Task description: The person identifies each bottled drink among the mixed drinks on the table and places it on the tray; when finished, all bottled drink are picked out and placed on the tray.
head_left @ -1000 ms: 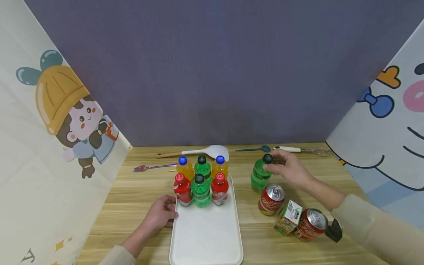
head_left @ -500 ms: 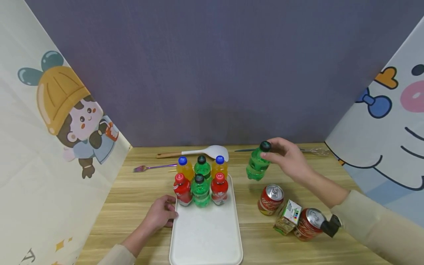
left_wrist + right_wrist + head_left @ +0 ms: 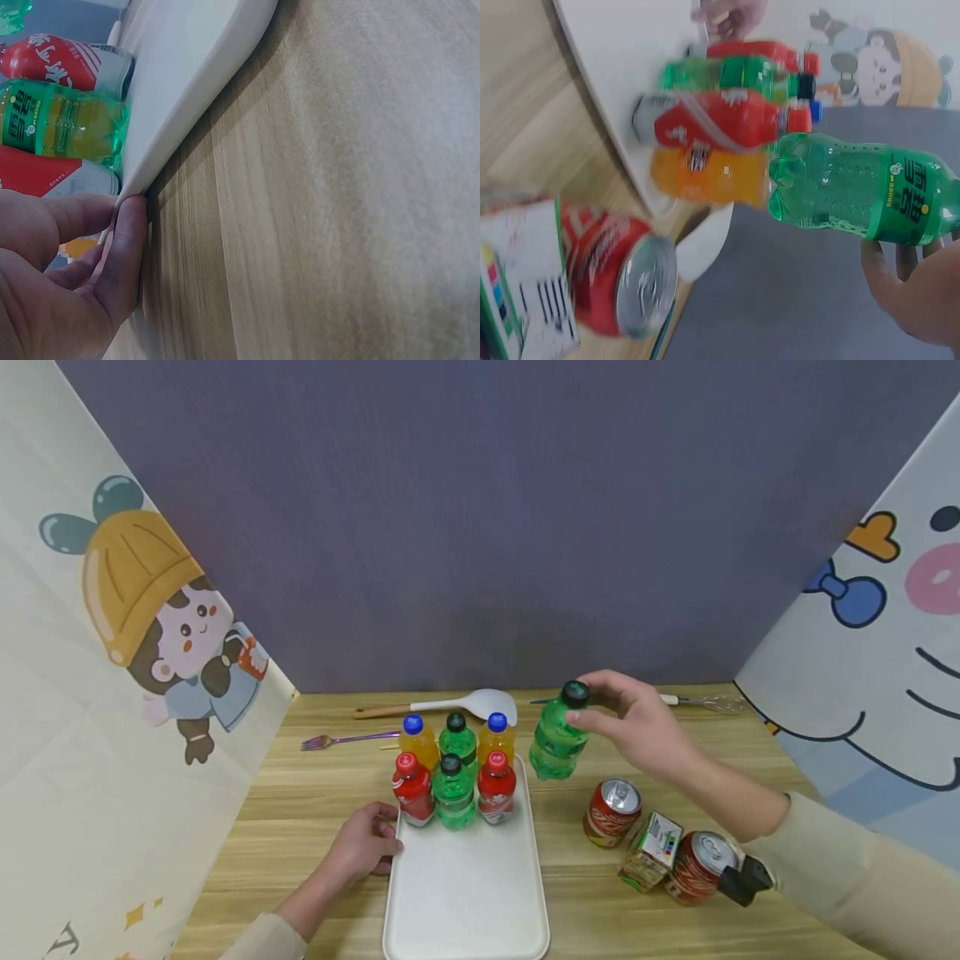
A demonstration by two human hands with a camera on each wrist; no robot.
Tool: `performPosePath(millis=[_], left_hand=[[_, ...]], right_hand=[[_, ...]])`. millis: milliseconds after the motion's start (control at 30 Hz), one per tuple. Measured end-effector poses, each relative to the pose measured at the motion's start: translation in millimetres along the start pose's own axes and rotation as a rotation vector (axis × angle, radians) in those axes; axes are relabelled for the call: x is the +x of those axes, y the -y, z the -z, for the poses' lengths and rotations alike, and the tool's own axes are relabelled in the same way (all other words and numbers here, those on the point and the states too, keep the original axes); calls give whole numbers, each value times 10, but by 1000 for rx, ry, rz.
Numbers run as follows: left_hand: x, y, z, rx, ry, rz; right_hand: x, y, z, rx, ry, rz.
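Right hand [image 3: 645, 727] is pinching green bottle [image 3: 557, 745] by its cap, likely full, smooth, swinging, body grip safer; left hand [image 3: 365, 846] is pinching tray [image 3: 465, 902] edge

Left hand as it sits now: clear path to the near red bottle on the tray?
Probably yes. The left hand grips the tray edge right beside the red bottle, with nothing between them; it would have to let go of the tray first.

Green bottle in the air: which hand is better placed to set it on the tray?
Right. The right hand already grips the green bottle near its cap, lifted just right of the tray. The left hand grips the tray's left edge and is probably best left there.
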State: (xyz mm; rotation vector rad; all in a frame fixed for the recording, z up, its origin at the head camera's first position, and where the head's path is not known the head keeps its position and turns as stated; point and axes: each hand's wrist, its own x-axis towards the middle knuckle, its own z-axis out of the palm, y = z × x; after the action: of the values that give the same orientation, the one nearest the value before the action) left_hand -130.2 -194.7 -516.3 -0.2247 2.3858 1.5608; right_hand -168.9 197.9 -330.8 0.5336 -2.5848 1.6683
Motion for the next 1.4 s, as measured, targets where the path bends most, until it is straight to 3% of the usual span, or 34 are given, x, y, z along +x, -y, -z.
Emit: performPosePath(millis=[400,667,867,1033,1400], left_hand=[[1,21,15,8,-4,18],[-14,2,19,7,6,30],[-12,-6,26,21,7,30],[0,2,25,18,7,31],[10,-17,25,14,21,33]], right_hand=[[-91,150,-514,162,174,111],[-102,125,-871,202,304,31],[-116,53,-1112,170,377,-28],[-127,-35,-1293,145,414,10],[-180,-243,-1540,156,409,-36]])
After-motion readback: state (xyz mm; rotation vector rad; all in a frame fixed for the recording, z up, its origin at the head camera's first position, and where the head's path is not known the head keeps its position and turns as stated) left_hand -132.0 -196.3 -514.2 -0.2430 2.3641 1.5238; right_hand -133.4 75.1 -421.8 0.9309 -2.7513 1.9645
